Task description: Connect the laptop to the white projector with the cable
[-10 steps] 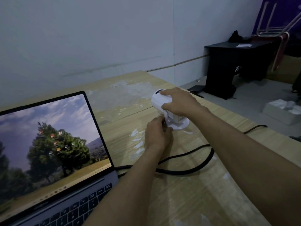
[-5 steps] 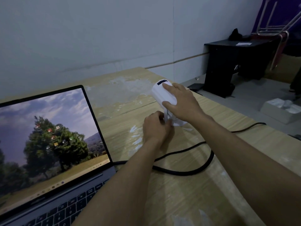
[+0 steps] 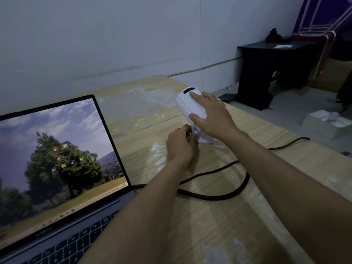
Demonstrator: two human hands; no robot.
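Projector (image 3: 187, 103): white, small, standing on its round base on the wooden table (image 3: 238, 216), at about 1 o'clock from frame centre and near the table's far edge. Its body is tilted, with the dark window on its upper end facing away toward the wall.

Right hand (image 3: 211, 117): laid over the top and near side of the projector body, fingers spread along the casing and thumb on the near side. The hand is clamped on the projector, holding it.

Left hand (image 3: 181, 146): at 7 o'clock of the projector, just below its body, fingers curled together against the stand. The fingertips are pinched on something small at that spot; the item itself is hidden by the fingers, so what they hold cannot be told.

Cable (image 3: 219, 195): thick, black, lying on the table in a loop at 6 o'clock of the projector. One run leads to the right side of the laptop (image 3: 62, 168); the other passes under the right forearm. A thinner black lead (image 3: 285, 144) runs off toward the table's right edge at 3 o'clock.

Laptop: open, at 8 o'clock of the projector, well apart from it. The screen is lit and shows a tree wallpaper with icons.

Beyond the table, at 2 o'clock, a black cabinet (image 3: 266, 73) stands on the floor against the wall.
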